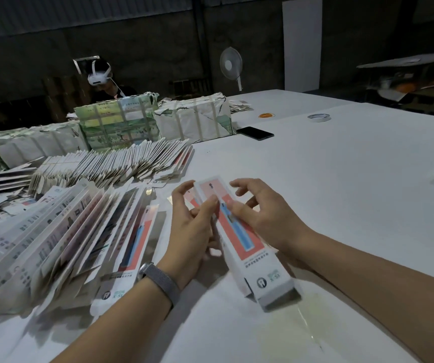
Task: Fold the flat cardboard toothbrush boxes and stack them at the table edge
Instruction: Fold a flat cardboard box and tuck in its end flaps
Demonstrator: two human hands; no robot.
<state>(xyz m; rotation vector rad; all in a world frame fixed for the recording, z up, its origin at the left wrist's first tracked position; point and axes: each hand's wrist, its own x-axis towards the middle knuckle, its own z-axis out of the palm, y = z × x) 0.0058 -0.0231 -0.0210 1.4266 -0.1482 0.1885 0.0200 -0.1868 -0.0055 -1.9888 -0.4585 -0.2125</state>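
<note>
Head view: the left hand (192, 226) and right hand (260, 213) both pinch one long white-and-coral cardboard toothbrush box (239, 237), already opened into a tube, held just above the white table (341, 179). Left of that box, fanned flat blanks (61, 239) lie unfolded; most work seemingly remains.

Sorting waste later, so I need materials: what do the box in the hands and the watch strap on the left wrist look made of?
Box: thin printed cardboard, slightly glossy; the open near end shows grey board and creased flaps. Watch strap: looks like fine metal mesh, silvery with a woven sheen, though fabric can't be excluded.
</note>
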